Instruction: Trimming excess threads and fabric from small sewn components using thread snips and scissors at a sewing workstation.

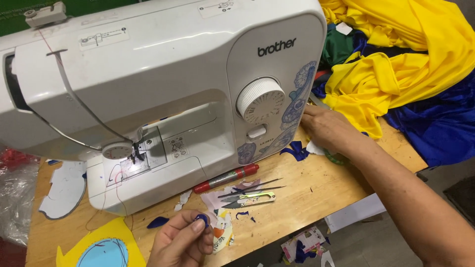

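- A small dark blue fabric scrap (pixel 202 219) is pinched between thumb and fingers of the left hand (pixel 180 240), low in the view at about 6 o'clock, just above the wooden table (pixel 316 188)
- The right hand (pixel 327 127) is laid flat at 3 o'clock of the white sewing machine (pixel 158 94), fingers loosely extended toward the machine's base; whether anything is gripped under it cannot be told
- A blue cloth offcut (pixel 298 151) is seen just beside that hand, at its 7 o'clock
- Thread snips (pixel 250 199) and thin tweezers (pixel 255 188) are laid on the table at 1 o'clock of the left hand, with a red pen-like tool (pixel 226 178) just beyond them
- Yellow cloth (pixel 396 59) and blue cloth (pixel 435 123) are heaped at 2 o'clock of the view
- A yellow and light blue cut-out (pixel 101 247) is lying at 9 o'clock of the left hand
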